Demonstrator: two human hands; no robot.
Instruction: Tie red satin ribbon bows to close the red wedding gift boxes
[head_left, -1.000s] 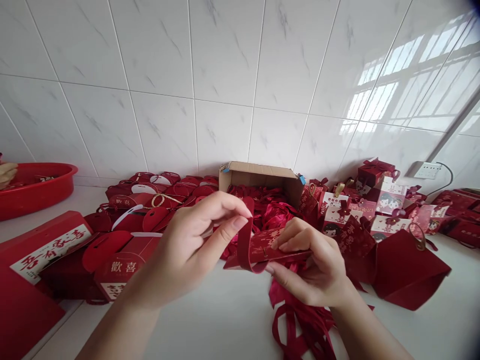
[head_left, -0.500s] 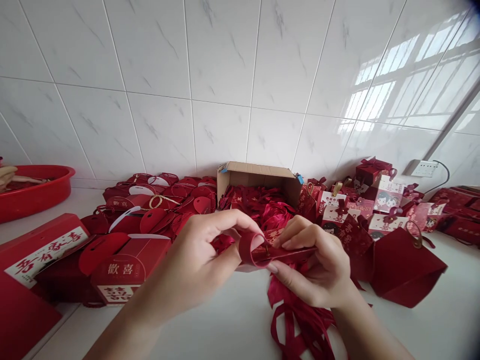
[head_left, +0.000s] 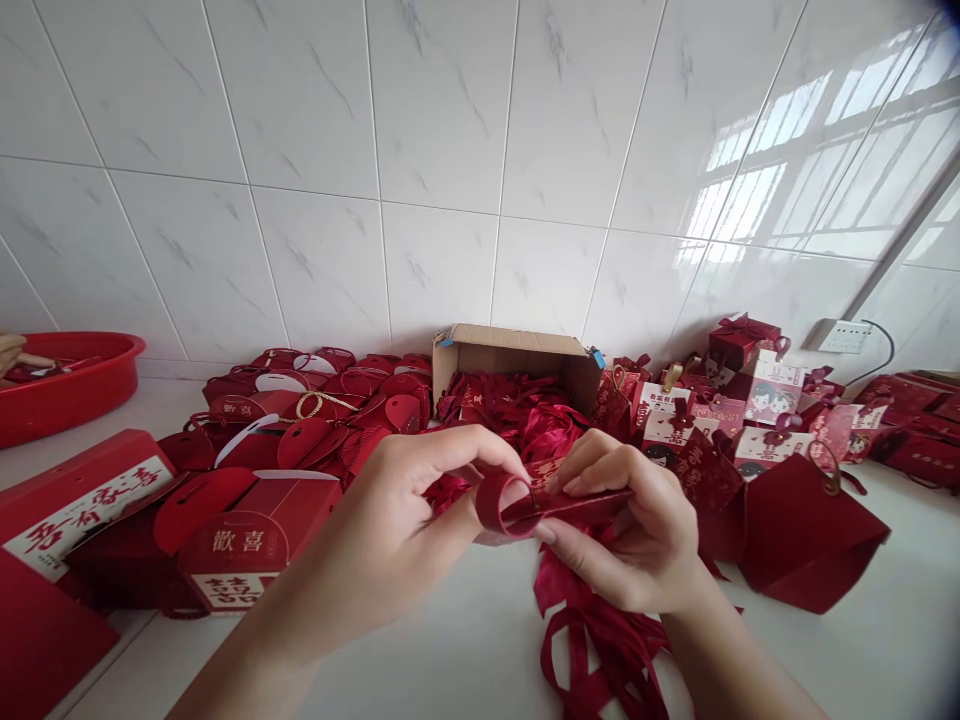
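Both hands meet above the white tabletop (head_left: 465, 640) in front of us. Our left hand (head_left: 390, 530) pinches the curled end of a red ribbon strip (head_left: 517, 505) between thumb and forefinger, while our right hand (head_left: 637, 530) grips the flat printed end of the same strip. To loop it cleanly, we judge it best to keep the flat end level and roll the curl evenly (a crooked roll would likely crease it). The open cardboard box (head_left: 510, 350) behind holds a heap of red ribbons (head_left: 547, 420). The red basin (head_left: 67, 385) at far left holds items too small to name. Loose ribbons (head_left: 600, 650) lie under our right wrist, and folded red gift boxes (head_left: 240, 540) crowd either side.
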